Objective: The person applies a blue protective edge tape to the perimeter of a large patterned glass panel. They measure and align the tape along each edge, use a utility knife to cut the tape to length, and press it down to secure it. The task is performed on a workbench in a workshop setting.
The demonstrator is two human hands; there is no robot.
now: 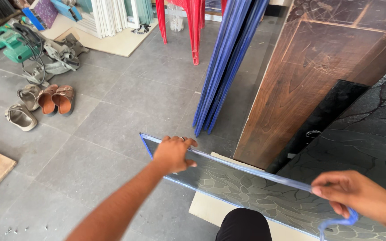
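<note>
Grey tiled floor (112, 98) carries everything. Big dark wooden panel (318, 76) leans upright on the right, with a black patterned sheet (376, 134) leaning just in front of it. Stack of blue-edged sheets (228, 62) stands tilted near the middle, beyond the hands. Patterned glass panel (246, 187) with floral etching and a blue edge strip stands on its long edge on the floor, near the lower middle, resting over a pale board (206, 209). Red plastic chair (188, 22) at the far edge. Green mitre saw (27, 44) in the far left corner, with sandals (41, 100) just beside it on the floor.

Left hand (173, 154) curled over the top left corner of the glass panel, fingers wrapped on the edge, grip closed on it. Right hand (358, 194) pinches the blue film strip (340, 221) peeling off the panel's top edge; grip closed on the strip, which loops below the fingers.
</note>
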